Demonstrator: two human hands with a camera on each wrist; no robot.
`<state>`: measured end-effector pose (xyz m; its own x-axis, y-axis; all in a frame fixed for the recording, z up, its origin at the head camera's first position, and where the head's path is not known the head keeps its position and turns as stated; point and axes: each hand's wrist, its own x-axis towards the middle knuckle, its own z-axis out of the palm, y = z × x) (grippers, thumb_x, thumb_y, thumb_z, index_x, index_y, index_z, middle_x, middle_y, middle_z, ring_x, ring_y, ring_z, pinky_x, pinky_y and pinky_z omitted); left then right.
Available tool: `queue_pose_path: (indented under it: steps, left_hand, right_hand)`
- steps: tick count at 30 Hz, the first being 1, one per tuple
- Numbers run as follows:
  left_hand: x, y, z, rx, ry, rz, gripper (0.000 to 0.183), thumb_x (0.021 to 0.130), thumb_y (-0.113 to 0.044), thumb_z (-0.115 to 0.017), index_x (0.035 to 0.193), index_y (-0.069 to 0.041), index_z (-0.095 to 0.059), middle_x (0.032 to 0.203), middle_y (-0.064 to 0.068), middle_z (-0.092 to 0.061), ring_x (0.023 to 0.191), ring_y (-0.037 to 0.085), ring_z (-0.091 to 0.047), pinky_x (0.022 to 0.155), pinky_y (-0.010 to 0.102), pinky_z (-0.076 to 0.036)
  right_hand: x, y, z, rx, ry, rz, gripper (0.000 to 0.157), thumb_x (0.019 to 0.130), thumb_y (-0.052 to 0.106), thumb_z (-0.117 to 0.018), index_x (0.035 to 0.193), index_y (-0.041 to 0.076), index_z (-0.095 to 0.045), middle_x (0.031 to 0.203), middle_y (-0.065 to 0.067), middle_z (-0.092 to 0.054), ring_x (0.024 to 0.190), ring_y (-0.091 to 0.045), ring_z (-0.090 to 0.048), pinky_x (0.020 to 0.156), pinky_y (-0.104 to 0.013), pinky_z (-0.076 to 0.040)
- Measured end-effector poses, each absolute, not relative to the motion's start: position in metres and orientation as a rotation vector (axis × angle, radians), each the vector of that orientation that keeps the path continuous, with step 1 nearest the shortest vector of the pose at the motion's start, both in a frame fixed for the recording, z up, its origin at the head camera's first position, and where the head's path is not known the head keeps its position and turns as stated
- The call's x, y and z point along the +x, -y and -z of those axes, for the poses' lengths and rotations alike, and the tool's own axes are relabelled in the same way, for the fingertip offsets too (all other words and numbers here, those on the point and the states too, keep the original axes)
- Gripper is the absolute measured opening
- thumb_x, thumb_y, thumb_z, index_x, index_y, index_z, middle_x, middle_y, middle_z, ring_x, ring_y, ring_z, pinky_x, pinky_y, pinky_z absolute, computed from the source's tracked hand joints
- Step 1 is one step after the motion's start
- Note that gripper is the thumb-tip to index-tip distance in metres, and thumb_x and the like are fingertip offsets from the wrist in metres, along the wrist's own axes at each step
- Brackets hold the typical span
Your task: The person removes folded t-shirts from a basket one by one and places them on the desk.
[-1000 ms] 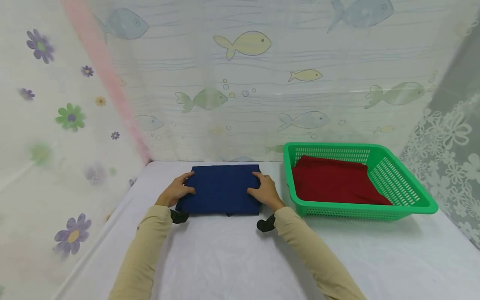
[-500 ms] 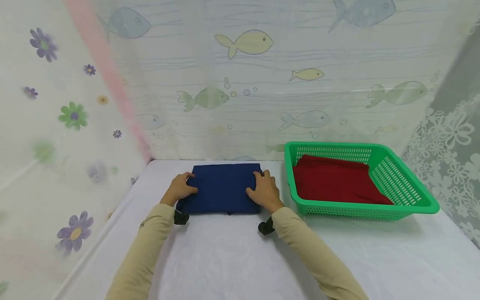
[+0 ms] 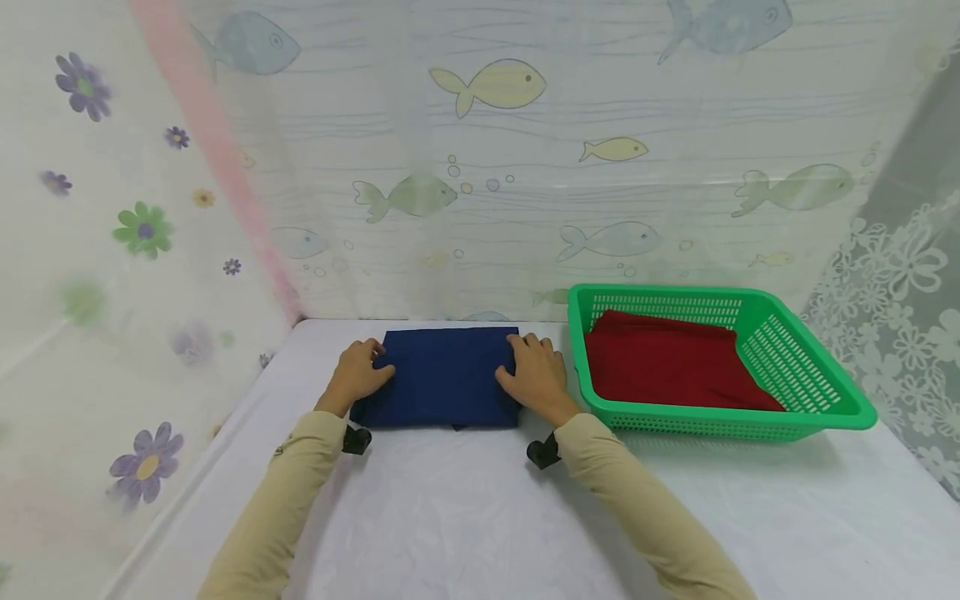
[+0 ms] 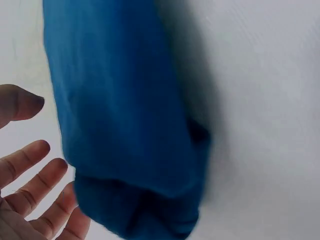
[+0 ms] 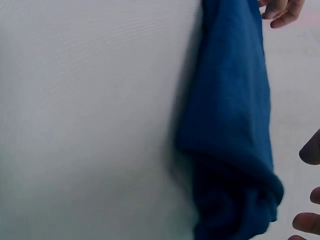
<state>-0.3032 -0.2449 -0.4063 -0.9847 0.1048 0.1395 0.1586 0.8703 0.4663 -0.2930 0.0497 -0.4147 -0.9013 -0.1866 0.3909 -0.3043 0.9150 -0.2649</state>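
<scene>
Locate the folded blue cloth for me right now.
In the head view, the folded blue cloth lies on the white table, left of the green basket, between the left hand and right hand.

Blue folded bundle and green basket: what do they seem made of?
Blue folded bundle: probably woven or knitted fabric, matte, judging by its soft folds. Green basket: apparently moulded plastic, slightly glossy, with uniform colour and regular slots.

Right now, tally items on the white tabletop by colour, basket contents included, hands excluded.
Navy: 1 (folded cloth)
Red: 1 (cloth piece)
Green: 1 (perforated basket)
Total: 3 visible
</scene>
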Motion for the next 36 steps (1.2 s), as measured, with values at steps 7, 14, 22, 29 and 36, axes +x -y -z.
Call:
queue_pose_path:
  steps: [7,14,22,29,36]
  left_hand:
    - [-0.302,0.237,0.392,-0.175,2.918,0.698,0.037,0.082,-0.023,-0.058,0.111,-0.001,-0.052,0.102,0.019,-0.051,0.094,0.039,-0.043,0.072,0.051,-0.038]
    - [-0.301,0.227,0.384,-0.233,2.877,0.627,0.035,0.082,-0.026,-0.058,0.109,-0.004,-0.054,0.099,0.017,-0.053,0.089,0.038,-0.042,0.067,0.051,-0.037]
    - [-0.298,0.218,0.373,-0.274,2.861,0.735,0.033,0.084,-0.03,-0.056,0.108,-0.008,-0.05,0.1,0.015,-0.05,0.09,0.036,-0.04,0.069,0.05,-0.035]
    - [-0.294,0.209,0.364,-0.376,2.746,0.909,0.032,0.084,-0.026,-0.058,0.108,-0.006,-0.051,0.097,0.016,-0.051,0.087,0.033,-0.044,0.074,0.047,-0.036]
    - [-0.291,0.2,0.351,-0.391,2.657,1.095,0.028,0.085,-0.023,-0.058,0.107,-0.007,-0.052,0.101,0.017,-0.054,0.084,0.028,-0.052,0.071,0.041,-0.043]
  right_hand:
    - [-0.289,-0.055,0.405,0.416,2.644,-0.473,0.048,0.078,0.031,-0.058,0.122,0.011,-0.053,0.108,-0.01,-0.055,0.092,-0.028,-0.048,0.069,-0.044,-0.042]
    - [-0.283,-0.058,0.39,0.478,2.592,-0.564,0.045,0.08,0.029,-0.055,0.121,0.011,-0.053,0.109,-0.009,-0.056,0.092,-0.026,-0.049,0.071,-0.041,-0.043]
    - [-0.274,-0.062,0.373,0.565,2.463,-0.724,0.042,0.078,0.024,-0.06,0.117,0.008,-0.056,0.096,-0.007,-0.059,0.085,-0.023,-0.05,0.064,-0.035,-0.043]
    - [-0.265,-0.071,0.358,0.597,2.426,-0.827,0.039,0.079,0.023,-0.059,0.115,0.007,-0.057,0.094,-0.006,-0.058,0.083,-0.022,-0.049,0.065,-0.033,-0.042]
    - [-0.258,-0.085,0.343,0.589,2.433,-0.822,0.043,0.08,0.029,-0.06,0.118,0.012,-0.055,0.098,-0.003,-0.059,0.08,-0.017,-0.05,0.06,-0.03,-0.043]
